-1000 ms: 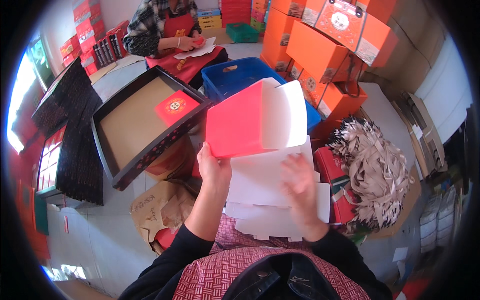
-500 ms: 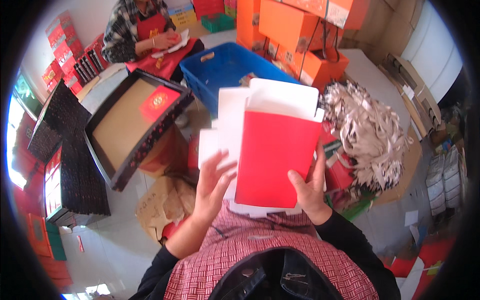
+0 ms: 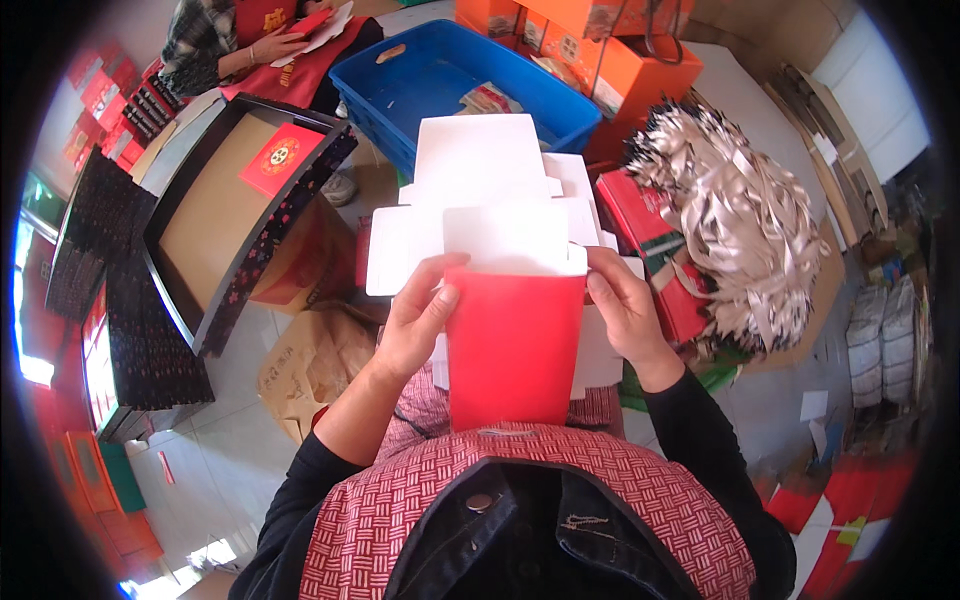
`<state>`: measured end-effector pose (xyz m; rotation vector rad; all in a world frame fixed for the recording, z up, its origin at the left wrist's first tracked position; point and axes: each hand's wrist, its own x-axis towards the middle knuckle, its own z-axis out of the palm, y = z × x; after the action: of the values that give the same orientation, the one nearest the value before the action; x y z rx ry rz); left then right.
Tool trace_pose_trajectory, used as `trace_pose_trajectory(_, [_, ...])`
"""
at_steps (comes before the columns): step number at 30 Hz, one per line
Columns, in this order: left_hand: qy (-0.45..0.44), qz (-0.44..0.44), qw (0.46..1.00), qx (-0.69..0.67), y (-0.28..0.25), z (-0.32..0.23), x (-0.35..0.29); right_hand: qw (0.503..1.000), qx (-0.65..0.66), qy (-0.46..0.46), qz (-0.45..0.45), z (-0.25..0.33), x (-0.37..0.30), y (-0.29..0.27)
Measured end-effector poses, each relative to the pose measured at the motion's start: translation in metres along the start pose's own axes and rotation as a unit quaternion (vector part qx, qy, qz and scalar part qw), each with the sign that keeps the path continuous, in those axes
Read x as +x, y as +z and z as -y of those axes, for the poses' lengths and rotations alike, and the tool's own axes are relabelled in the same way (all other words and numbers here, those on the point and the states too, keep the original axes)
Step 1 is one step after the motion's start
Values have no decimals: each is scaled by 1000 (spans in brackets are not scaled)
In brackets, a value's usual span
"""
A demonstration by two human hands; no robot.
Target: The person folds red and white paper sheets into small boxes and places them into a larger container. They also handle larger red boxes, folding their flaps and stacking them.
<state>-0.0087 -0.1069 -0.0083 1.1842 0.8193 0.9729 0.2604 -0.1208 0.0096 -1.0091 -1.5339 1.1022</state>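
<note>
A red carton (image 3: 512,350) stands upright against my apron, its white inner top flap (image 3: 500,238) raised. My left hand (image 3: 418,312) pinches its upper left corner between thumb and fingers. At the upper right corner, my right hand (image 3: 625,310) grips the small side flap, thumb toward me. Behind the carton, white unfolded carton blanks (image 3: 476,160) lie stacked over my lap, with their flaps spread out. The carton hides the middle of that stack.
A black-rimmed tray (image 3: 188,250) holding a red square card (image 3: 282,158) is at left. Ahead is a blue crate (image 3: 440,75); at right, a pile of beige ribbons (image 3: 750,230). A brown paper bag (image 3: 315,365) lies on the floor. Another person (image 3: 270,50) works at far left.
The red carton has come down and closer to my body, slightly left. My left hand, spread apart before, now holds its upper left corner. My right hand has moved up to the top edge.
</note>
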Motion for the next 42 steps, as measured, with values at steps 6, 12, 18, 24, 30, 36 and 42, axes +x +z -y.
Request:
trace_pose_trajectory(6, [6, -9, 1000, 19, -5, -5, 19, 988, -110, 7, 111, 0, 29, -15])
trace_pose_trajectory(12, [-25, -36, 997, 59, -14, 5, 32, 987, 6, 130, 95, -18, 45, -16])
trace_pose_trajectory(18, [-2, -76, 996, 48, -13, 11, 39, 997, 14, 78, -16, -25, 43, -9])
trace_pose_trajectory(24, [87, -92, 992, 10, -8, 12, 42, 982, 38, 98, 157, 1, 96, -20])
trace_pose_trajectory(30, [83, -74, 994, -11, -3, 10, 49, 908, -104, 161, 372, 25, 167, 10])
trace_pose_trajectory(36, [61, -110, 992, -35, -1, 9, 48, 908, -91, 192, 361, 19, 169, 26])
trace_pose_trajectory(42, [62, -94, 994, -8, -3, 6, 48, 897, -66, 273, 342, 17, 161, 33])
